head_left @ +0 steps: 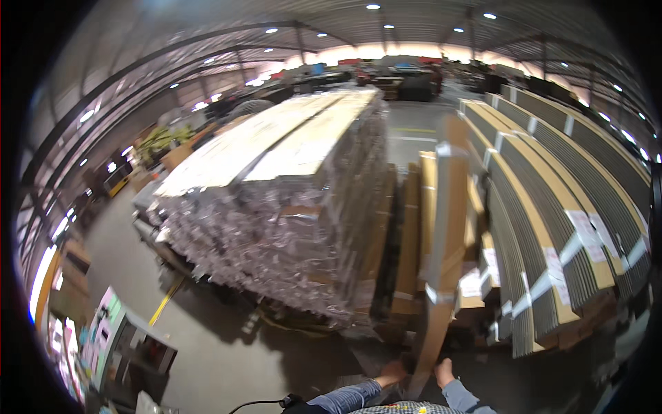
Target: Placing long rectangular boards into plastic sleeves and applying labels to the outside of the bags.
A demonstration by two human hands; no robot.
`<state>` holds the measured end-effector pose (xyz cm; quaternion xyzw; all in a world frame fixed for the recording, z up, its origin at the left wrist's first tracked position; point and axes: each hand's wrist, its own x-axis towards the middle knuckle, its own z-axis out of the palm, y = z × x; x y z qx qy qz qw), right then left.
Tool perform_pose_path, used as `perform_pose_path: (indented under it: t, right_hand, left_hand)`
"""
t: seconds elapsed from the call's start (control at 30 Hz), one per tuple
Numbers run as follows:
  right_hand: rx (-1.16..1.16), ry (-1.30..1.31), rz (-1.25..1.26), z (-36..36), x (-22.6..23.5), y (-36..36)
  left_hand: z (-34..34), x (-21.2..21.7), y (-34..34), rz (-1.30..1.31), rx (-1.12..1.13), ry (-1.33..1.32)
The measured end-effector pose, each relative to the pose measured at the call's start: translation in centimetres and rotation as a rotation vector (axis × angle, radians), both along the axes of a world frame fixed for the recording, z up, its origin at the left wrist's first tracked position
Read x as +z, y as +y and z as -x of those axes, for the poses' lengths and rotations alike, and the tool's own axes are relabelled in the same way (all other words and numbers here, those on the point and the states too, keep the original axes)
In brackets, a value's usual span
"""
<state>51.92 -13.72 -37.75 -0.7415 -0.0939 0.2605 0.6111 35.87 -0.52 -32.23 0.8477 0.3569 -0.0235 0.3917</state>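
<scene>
A long, narrow bundle of brown cardboard [448, 241] rises in front of me, leaning away, with white straps around it. Its lower end comes down between my two hands. My left hand [393, 371] is at its left edge and appears closed on it, though the fingers are blurred. At the right edge, my right hand [444, 372] is closed against the cardboard, its fingertips partly hidden. To the left of the bundle stands a big stack of long pieces wrapped in clear plastic film [262, 228].
Strapped stacks of long flat cardboard [531, 228] with white labels line the right side. More upright cardboard [407, 241] stands in the gap beside the wrapped stack. A cluttered cart or machine [127, 345] sits at lower left, near a yellow floor line [165, 302].
</scene>
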Motion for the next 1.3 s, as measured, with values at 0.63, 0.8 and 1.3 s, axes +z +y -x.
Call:
perform_pose_path:
  t: [0.63,0.8,1.3]
  right_hand:
    - [0.319,-0.231,-0.231,9.8,22.0,0.1]
    - [0.295,-0.041,-0.389,9.6,23.1,1.3]
    - [0.62,-1.036,-0.13,18.1,15.8,4.2]
  left_hand:
    - [9.3,17.5,-1.4,-0.014,0.156,-0.481]
    - [11.8,20.5,0.2,0.212,-0.089,-0.541]
    - [15.2,40.3,1.1,0.932,-0.111,-1.123]
